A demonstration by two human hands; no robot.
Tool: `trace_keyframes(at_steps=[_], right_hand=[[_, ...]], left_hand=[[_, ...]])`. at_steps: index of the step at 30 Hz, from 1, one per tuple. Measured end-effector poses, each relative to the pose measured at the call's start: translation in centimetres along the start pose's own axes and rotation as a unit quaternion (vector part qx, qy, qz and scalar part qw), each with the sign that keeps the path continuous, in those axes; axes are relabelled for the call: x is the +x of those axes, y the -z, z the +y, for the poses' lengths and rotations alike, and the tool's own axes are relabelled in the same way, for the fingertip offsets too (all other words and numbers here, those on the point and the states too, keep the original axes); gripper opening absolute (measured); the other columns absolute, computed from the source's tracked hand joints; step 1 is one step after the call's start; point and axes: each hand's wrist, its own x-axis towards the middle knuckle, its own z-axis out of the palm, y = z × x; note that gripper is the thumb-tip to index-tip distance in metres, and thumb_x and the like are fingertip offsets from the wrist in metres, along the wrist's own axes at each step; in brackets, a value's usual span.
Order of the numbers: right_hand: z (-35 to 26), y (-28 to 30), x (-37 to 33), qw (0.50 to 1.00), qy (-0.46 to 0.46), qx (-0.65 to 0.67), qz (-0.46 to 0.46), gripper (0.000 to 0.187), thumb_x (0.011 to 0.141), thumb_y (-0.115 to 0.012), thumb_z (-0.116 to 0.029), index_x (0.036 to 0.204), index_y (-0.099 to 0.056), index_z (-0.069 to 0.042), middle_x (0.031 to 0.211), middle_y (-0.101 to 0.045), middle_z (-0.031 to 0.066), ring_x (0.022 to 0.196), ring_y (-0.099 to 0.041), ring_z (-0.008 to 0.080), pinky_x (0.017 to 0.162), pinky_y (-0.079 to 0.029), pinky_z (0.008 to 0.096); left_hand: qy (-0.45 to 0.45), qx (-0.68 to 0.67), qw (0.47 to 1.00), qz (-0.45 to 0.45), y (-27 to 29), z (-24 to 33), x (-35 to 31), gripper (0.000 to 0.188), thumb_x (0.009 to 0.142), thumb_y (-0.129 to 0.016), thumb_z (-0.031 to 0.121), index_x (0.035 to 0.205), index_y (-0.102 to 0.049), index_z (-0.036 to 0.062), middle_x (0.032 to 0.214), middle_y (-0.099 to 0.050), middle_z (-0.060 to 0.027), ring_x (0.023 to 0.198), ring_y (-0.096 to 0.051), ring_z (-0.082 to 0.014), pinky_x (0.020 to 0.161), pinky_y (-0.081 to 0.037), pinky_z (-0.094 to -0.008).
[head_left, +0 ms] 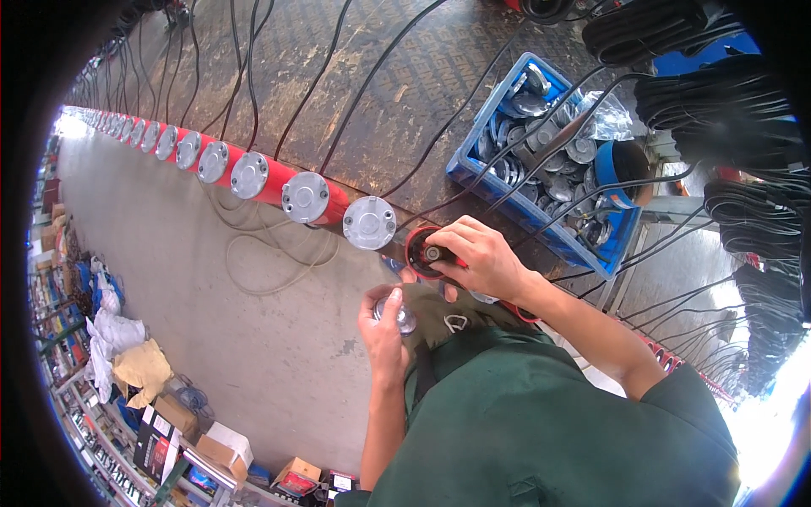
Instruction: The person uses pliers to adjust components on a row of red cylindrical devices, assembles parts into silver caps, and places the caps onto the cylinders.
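Observation:
My left hand (384, 331) is closed around a round silver metal cap (399, 318), held low in front of my body. The fingers of my right hand (486, 258) are bent and pressed together at the open end of a red cylindrical housing (414, 251). Inside that end shows a round metal shaft end (432, 253). Whatever those fingers pinch is mostly hidden; a bit of red shows between them. Just left of it, a red housing carries a silver end cap (369, 223) with small holes, beside another capped one (305, 198).
Several more capped red housings line the edge of the worn wooden bench (338, 110), each trailing a black cable. A blue crate (460, 165) of loose metal caps holds a blue tape roll (615, 173). Bundled black cables (710, 101) hang at right. Cardboard boxes (224, 448) stand lower left.

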Motion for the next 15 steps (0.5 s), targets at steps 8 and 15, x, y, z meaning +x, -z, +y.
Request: trace_keyframes(at_steps=[8, 15], right_hand=[[0.0, -0.1, 0.0, 1.0, -0.001, -0.003, -0.001, 0.044, 0.081, -0.088, -0.01, 0.12, -0.068, -0.005, 0.112, -0.075, 0.0109, 0.104, -0.07, 0.0349, 0.091, -0.06, 0.0443], [-0.2, 0.2, 0.1, 1.0, 0.0, -0.014, -0.007, 0.044, 0.082, -0.09, -0.014, 0.121, -0.071, -0.006, 0.117, -0.076, 0.011, 0.104, -0.071, 0.0329, 0.092, -0.061, 0.0421]], left_hand=[[0.008, -0.046, 0.999, -0.017, -0.5, 0.9, -0.8, 0.018, 0.107, -0.069, 0.012, 0.123, -0.064, 0.0053, 0.121, -0.075, -0.0139, 0.099, -0.074, -0.0214, 0.075, -0.07, -0.0459], [0.024, -0.062, 0.998, -0.012, -0.3, 1.6, -1.5, 0.017, 0.108, -0.069, 0.015, 0.121, -0.065, 0.0059, 0.121, -0.075, -0.0139, 0.101, -0.074, -0.0219, 0.075, -0.07, -0.0476]])
